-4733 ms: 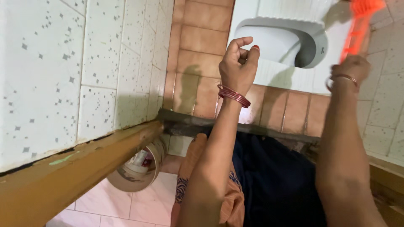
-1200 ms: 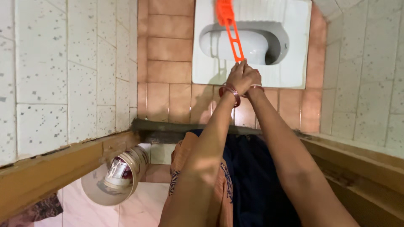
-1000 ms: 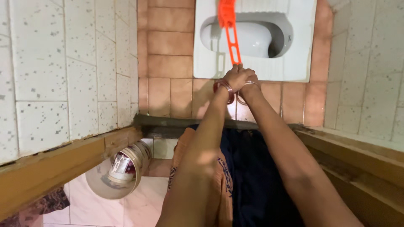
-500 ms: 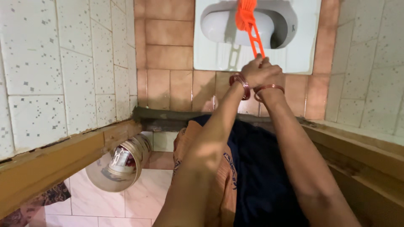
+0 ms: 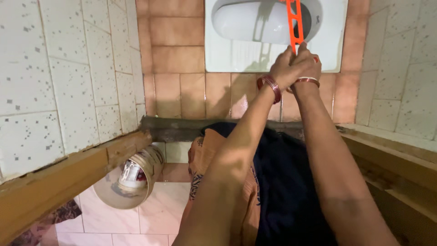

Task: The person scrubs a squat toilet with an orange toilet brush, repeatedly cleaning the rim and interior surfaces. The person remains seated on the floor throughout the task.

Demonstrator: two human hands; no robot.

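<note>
Taking the wooden door frame [image 5: 68,177] as my mark: just past its near end, low beside my knee, a round pale container with a printed label [image 5: 132,180] lies tipped on the white floor tiles, and my orange and dark blue clothing [image 5: 268,182] fills the doorway to the right of the frame. Beyond the frame comes the dark step [image 5: 182,128], then the band of pinkish-brown floor tiles [image 5: 177,59], with speckled white wall tiles [image 5: 54,82] rising above the frame on the left. Both my arms reach out over those tiles. My left hand [image 5: 283,69] and right hand [image 5: 306,66] are pressed together, both clenched round the lower end of the orange brush handle [image 5: 294,25], bangles on each wrist. The handle runs up and away into the white squat toilet pan [image 5: 236,50], which lies farthest from the frame; the brush head is cut off by the top edge, so I cannot see where it touches. Compared with a second ago, the handle and my joined hands have swung from the left side of the bowl over to the right, near the drain end, so I judge the scrubbing is working across the basin rather than finishing.
</note>
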